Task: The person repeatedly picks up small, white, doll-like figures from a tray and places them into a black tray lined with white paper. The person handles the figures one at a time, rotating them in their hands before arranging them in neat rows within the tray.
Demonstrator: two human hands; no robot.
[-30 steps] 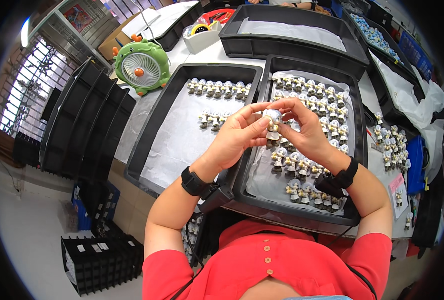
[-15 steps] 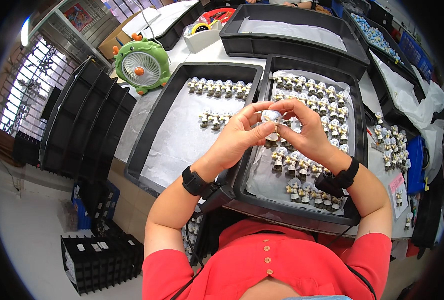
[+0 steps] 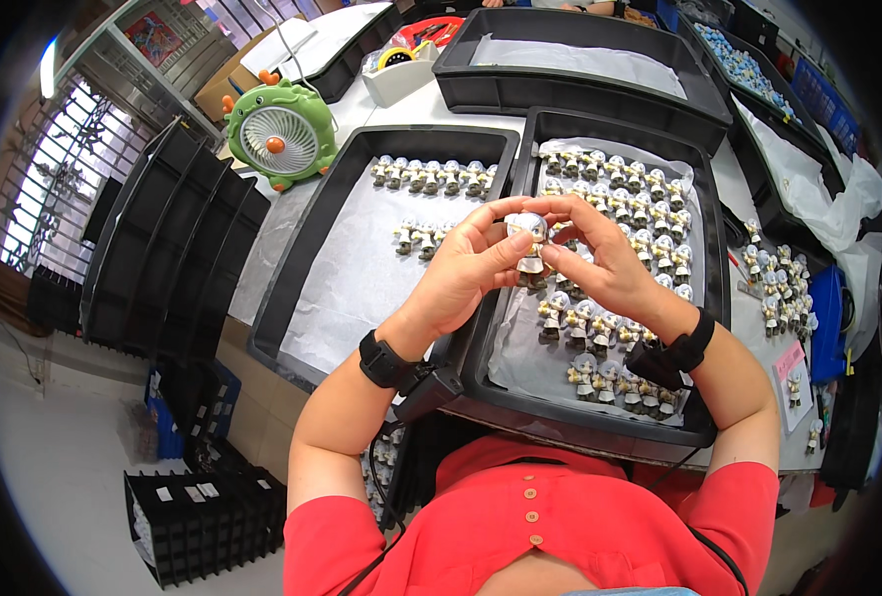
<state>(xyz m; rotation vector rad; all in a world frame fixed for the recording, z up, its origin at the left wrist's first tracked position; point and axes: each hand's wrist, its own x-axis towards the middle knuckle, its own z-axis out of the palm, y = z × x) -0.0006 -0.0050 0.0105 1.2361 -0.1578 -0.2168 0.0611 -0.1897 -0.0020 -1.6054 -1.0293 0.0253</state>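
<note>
A small white-haired figurine [image 3: 528, 236] in pale clothes with dark boots is held upright between my two hands. My left hand [image 3: 468, 260] pinches its left side, thumb across the front near the head. On the other side, my right hand [image 3: 600, 260] grips it with thumb and forefinger. Beneath the hands lies a black tray [image 3: 473, 382] lined with white paper, bearing rows of similar figurines [image 3: 642, 209]. To its left, a second lined tray [image 3: 297, 248] has one row of figurines [image 3: 431, 175] at the back and a shorter row partly behind my left hand.
A green fan [image 3: 280, 134] stands behind the left tray, near a white tape dispenser [image 3: 401, 77]. A large black tray [image 3: 580, 114] lies at the back. Loose figurines [image 3: 779, 293] crowd the table at right, beside a blue box [image 3: 830, 323]. Black crates [image 3: 203, 517] sit on the floor.
Both hands have shifted slightly left with the figurine. It now shows its front more fully, the fingers having opened a little from around it.
</note>
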